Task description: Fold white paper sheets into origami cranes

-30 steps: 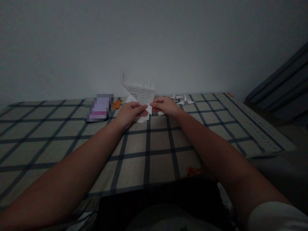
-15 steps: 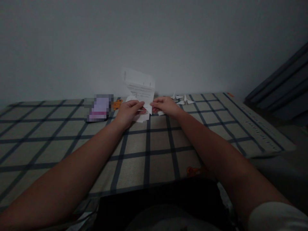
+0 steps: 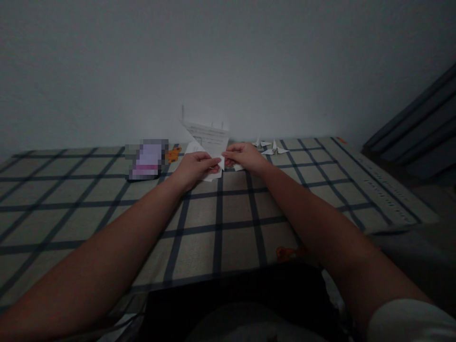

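Observation:
A printed sheet of paper [image 3: 210, 135] stands up from between my hands, its upper part leaning toward the wall. My left hand [image 3: 195, 167] pinches its lower edge with thumb and fingers. On the other side, my right hand [image 3: 244, 156] grips the lower right corner, thumb on top. The fingertips of both hands are close together, and the fold between them is partly hidden. Beneath my left hand lie more white papers [image 3: 212, 177]. Just beyond my right hand sit two folded paper cranes, the nearer crane [image 3: 275, 149] and a farther crane [image 3: 261, 142].
A phone [image 3: 147, 160] with a lit, blurred screen lies to the left. The checked cloth [image 3: 199, 213] covers the table, with an orange print [image 3: 174, 154] behind my left hand. A pale wall [image 3: 228, 57] rises at the back; a grey curtain [image 3: 420, 128] hangs right.
My left hand has shifted slightly right, toward my right hand. The sheet's upper left part now looks narrower and more slanted. My right hand has hardly moved.

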`<state>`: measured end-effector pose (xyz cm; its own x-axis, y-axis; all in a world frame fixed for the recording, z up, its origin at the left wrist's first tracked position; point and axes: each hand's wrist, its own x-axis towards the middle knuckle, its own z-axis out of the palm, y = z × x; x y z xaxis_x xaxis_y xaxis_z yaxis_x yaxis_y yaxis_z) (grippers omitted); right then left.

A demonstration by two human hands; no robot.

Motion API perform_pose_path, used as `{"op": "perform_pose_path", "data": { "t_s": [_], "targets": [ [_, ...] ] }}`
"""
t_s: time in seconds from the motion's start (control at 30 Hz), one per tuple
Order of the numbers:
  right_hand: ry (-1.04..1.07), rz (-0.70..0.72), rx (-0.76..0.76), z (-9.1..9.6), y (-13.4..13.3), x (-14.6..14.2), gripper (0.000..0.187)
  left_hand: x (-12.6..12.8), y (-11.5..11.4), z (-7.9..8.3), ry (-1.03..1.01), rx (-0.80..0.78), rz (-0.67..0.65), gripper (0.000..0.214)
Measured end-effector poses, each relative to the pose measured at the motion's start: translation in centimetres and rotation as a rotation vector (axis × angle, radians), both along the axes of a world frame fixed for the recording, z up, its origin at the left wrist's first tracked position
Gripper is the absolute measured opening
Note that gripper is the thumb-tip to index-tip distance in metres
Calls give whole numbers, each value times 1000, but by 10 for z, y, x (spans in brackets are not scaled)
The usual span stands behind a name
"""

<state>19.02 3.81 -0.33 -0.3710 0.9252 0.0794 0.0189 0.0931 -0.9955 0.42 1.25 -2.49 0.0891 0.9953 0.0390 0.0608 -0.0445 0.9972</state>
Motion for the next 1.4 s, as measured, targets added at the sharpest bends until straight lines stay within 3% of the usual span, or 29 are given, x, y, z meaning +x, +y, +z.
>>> {"op": "perform_pose_path", "data": {
  "t_s": [0.3,0.5,0.7,0.93,1.13,1.3,1.4],
  "targets": [
    [30,30,6,-3,1,0,14,2,-6,6,52,-7,38,33],
    [45,-18,8,-3,1,1,15,2,-4,2,-59,-33,-114,28],
    [42,-5,37,-6,3,0,13,1,-2,0,46,7,-17,27],
    [40,-43,81,-4,1,0,15,2,-7,5,-24,7,-124,31],
    [36,-30,48,-5,2,1,13,4,-11,8,56,3,-122,30],
    [40,-28,13,-5,4,2,13,1,-5,3,-9,70,-123,31],
    [39,-33,7,-2,0,0,13,0,-3,0,-2,29,-105,28]
  ]
}}
